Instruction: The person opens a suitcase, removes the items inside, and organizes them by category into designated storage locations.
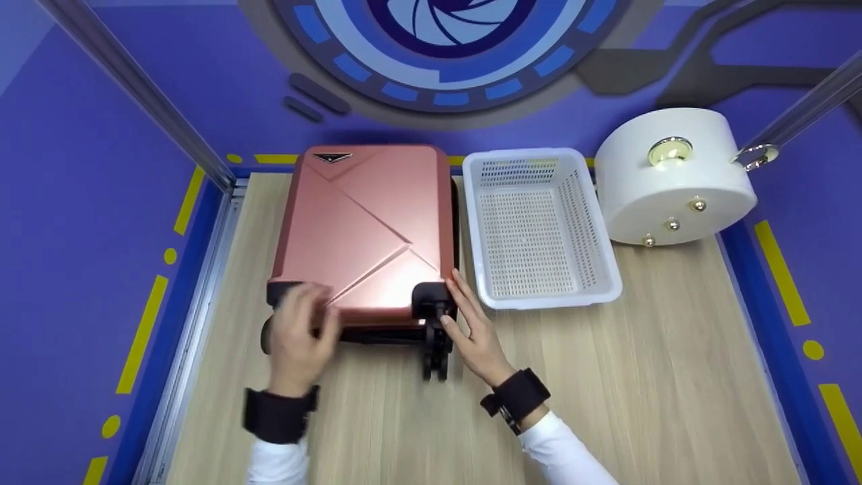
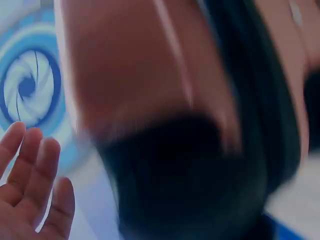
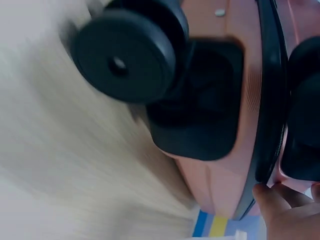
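A rose-pink hard-shell suitcase [image 1: 377, 222] lies flat on the wooden surface, its wheels toward me. At its near left corner hovers my blurred left hand [image 1: 300, 337]. In the left wrist view the fingers [image 2: 42, 170] are spread loosely and stand apart from the shell. Fairly straight fingers of my right hand [image 1: 477, 340] rest along the near right corner, beside a black caster wheel [image 1: 436, 350]. The right wrist view shows the fingertips [image 3: 265, 197] touching the case near its dark seam. A larger black wheel [image 3: 125, 57] fills that view's upper part.
Right of the suitcase stands a white perforated plastic basket [image 1: 532, 236]. Farther right is a white round-topped case [image 1: 673, 175] with gold knobs and a handle. Blue-purple walls [image 1: 74, 222] with yellow marks enclose the wooden surface [image 1: 606, 404] on the left, right and back.
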Motion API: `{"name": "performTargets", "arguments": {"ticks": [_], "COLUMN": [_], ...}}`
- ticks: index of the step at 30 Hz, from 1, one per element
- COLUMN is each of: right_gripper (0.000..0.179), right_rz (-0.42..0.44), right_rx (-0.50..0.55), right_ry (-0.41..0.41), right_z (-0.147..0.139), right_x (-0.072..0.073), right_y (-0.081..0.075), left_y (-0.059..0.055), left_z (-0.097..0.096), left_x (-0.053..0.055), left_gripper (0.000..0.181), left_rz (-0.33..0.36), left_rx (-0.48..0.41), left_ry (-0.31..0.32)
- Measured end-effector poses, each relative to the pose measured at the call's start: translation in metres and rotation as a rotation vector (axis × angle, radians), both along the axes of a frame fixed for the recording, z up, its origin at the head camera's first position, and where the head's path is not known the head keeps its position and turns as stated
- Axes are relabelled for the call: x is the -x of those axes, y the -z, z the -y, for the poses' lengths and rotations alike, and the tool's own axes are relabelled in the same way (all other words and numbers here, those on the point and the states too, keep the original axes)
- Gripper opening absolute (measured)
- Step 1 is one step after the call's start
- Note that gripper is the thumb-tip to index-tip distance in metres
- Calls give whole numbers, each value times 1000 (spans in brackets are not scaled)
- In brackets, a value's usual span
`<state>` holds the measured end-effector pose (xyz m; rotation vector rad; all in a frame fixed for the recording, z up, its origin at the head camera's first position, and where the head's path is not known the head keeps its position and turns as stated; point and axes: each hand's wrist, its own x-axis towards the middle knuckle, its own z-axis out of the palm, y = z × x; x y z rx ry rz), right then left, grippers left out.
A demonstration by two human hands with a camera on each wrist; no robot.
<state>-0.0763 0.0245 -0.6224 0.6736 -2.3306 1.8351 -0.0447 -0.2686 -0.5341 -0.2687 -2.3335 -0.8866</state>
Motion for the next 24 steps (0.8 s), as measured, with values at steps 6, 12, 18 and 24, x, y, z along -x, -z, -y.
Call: {"name": "performTargets", "arguments": {"ticks": [6,12,18,24], "right_gripper": [63,47,50,55], "right_rz": [101,74,56,87], "right_rx": [-12,-44,-60,-133], "right_ry": [33,28,-2,3], "right_z": [-7,-20,-29,-34], "right_x": [-18,-35,-46,-52], "right_y": [14,42,63,74], "left_y": [32,51,65,66], "left_z": [-82,-134,-149,-155], "left_x": [-7,-14,-13,-10], "left_gripper": [51,52,62,65], "left_rz": [73,126,143,219], "left_rx": [185,243,300,297], "left_ry": [67,-59,-155,-166]}}
